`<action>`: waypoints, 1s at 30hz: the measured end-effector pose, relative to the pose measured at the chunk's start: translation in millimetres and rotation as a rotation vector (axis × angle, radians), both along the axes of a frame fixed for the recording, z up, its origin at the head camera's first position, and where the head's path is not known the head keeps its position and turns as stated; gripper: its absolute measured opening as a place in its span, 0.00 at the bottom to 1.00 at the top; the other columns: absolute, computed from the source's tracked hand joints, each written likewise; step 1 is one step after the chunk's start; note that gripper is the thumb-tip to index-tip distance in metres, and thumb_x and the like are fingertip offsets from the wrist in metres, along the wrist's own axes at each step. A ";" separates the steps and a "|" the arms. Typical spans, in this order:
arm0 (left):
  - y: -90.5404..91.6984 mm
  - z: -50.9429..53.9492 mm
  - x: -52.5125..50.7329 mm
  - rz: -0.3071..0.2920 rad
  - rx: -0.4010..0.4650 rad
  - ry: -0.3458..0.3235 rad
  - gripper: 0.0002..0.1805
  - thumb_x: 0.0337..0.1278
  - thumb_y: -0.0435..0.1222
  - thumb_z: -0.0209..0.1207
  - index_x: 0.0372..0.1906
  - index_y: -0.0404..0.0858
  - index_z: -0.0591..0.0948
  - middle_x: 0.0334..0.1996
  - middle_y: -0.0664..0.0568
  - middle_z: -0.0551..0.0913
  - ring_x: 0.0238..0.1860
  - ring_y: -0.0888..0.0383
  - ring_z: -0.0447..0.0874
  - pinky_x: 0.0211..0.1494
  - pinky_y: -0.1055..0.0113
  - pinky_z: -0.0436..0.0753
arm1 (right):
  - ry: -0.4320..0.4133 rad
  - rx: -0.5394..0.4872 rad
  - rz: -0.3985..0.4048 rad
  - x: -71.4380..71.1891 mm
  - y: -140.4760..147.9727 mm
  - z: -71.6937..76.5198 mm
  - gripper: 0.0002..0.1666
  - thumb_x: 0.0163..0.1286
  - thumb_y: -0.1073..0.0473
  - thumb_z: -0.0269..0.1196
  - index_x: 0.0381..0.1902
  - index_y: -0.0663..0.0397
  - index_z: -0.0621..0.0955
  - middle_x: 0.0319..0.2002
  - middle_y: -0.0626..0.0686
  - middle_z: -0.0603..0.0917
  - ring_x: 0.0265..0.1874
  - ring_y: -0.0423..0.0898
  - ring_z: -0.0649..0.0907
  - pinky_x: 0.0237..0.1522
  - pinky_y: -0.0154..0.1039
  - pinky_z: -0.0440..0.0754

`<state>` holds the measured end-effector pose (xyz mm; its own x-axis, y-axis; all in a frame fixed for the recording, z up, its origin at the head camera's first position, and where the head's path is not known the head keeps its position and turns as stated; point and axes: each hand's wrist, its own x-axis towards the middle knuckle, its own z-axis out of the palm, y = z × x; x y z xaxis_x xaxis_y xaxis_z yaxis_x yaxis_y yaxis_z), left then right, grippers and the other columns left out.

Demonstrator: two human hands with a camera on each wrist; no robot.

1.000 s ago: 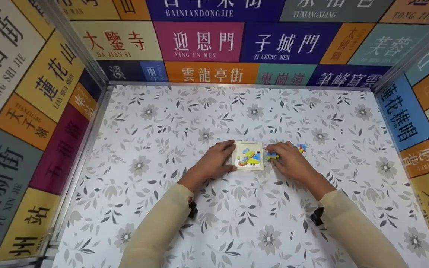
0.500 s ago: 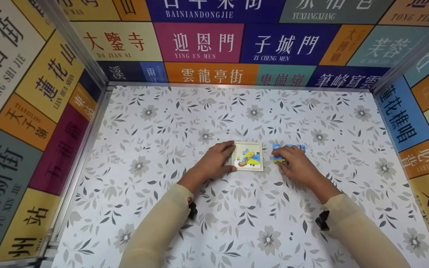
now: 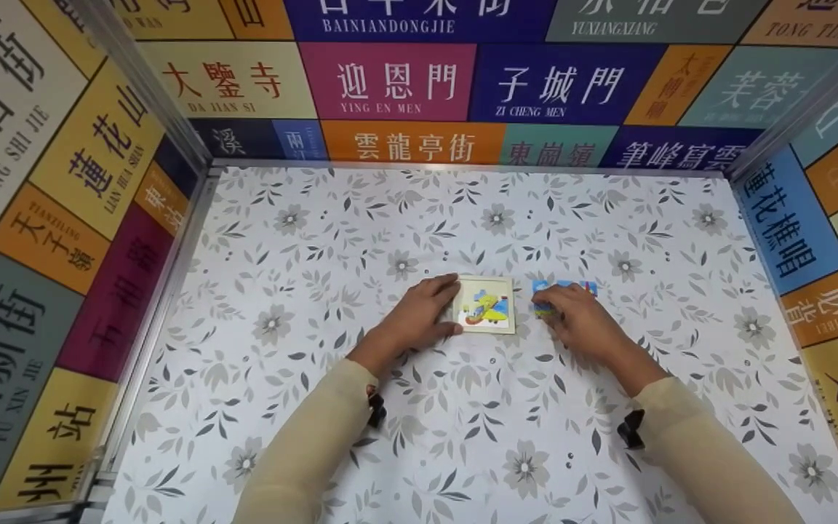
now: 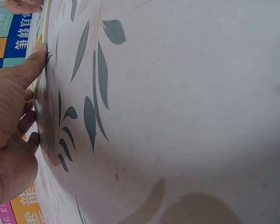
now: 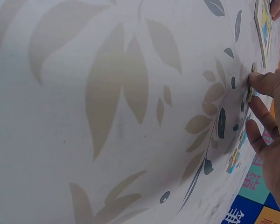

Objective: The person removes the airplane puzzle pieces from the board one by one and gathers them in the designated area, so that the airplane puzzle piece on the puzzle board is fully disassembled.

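Note:
In the head view, a small square puzzle tray (image 3: 487, 279) with a pale rim lies flat near the table's middle, a yellow and blue airplane picture inside it. My left hand (image 3: 421, 313) holds the tray's left side, fingers at the upper corner and thumb at the lower one. The left wrist view shows that thumb (image 4: 31, 63) on the tray's edge. To the tray's right, my right hand (image 3: 585, 320) pinches a puzzle piece (image 5: 250, 94) between thumb and fingers, low against the table. The hand partly covers other colourful puzzle pieces (image 5: 234, 159) lying beside it.
A white tablecloth (image 3: 390, 451) with grey leaves and flowers covers the table. Panels with coloured blocks and large characters (image 3: 397, 80) stand along the back, left and right sides. A dark device (image 3: 631, 429) sits at the right wrist.
My right hand has moved a little right, away from the tray, taking the puzzle piece closer to the other pieces. In the last half second it barely moves. The left hand and tray stay put.

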<state>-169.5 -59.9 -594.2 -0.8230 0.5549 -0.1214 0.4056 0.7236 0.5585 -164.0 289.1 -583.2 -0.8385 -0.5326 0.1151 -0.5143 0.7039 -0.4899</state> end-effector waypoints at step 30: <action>0.8 -0.5 0.2 0.006 0.009 0.017 0.44 0.79 0.52 0.65 0.88 0.37 0.63 0.90 0.48 0.59 0.89 0.45 0.58 0.91 0.48 0.61 | 0.063 -0.058 0.107 -16.5 -62.0 9.1 0.20 0.74 0.67 0.73 0.62 0.58 0.87 0.57 0.58 0.89 0.55 0.61 0.85 0.61 0.64 0.83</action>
<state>-169.3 -59.1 -594.7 -0.8282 0.5511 -0.1022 0.4110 0.7211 0.5578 -180.6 227.1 -574.1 -0.7672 -0.6098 0.1991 -0.6162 0.6144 -0.4928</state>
